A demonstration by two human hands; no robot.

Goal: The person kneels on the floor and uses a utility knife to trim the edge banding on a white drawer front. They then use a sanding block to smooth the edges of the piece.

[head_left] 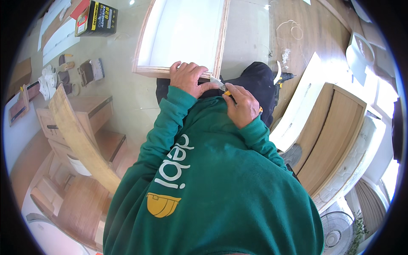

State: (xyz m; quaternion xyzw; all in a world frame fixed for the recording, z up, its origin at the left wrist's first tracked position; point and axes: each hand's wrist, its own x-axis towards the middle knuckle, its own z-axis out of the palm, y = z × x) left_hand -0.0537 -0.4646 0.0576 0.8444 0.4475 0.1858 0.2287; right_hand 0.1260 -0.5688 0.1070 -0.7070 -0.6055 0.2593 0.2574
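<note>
Both hands work at the near corner of a white panel with a wooden edge (182, 34). The left hand (187, 78) lies flat on the near edge of the panel, with its fingers curled over the rim and pressing on it, so it is closed on the panel corner. The right hand (242, 106) is closed around a utility knife (223, 87) with a yellow handle (only a small part of the handle shows between the fingers). The blade of the knife points to the left and upward, and its tip is at the near right corner of the panel, just beside the thumb of the left hand; if it touches the wood I cannot tell.

The panel lies on the floor in front of the person and goes away from the hands toward the top of the view. Both sleeves are green. Farther left on the floor stands a yellow and black can (97, 18), well apart from the hands. A curved wooden strip (80, 140) leans at the left, near a small wooden drawer unit (91, 114). At the lower right there is a white fan (338, 231).
</note>
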